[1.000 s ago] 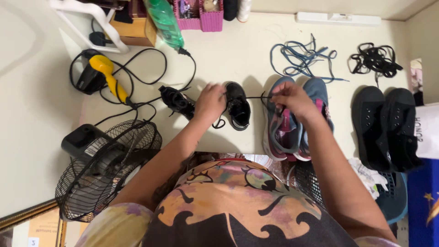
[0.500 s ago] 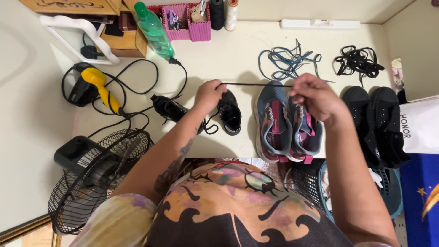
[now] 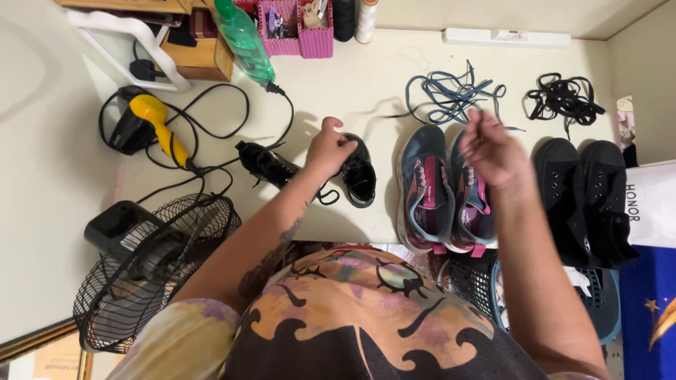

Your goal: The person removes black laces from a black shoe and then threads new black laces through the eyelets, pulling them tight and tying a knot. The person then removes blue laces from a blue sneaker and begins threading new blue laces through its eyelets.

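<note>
At frame centre, left hand (image 3: 326,149) grips a small black shoe (image 3: 359,174); blurred right hand (image 3: 493,151) pinches its black lace (image 3: 394,112), mid-unlacing; next, draw it free.

R hand (image 3: 493,151) blurred, grip unclear

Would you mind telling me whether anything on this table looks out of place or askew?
The left small black shoe lies tipped, angled away from its mate under the left hand. Loose blue laces and black laces lie tangled.
</note>
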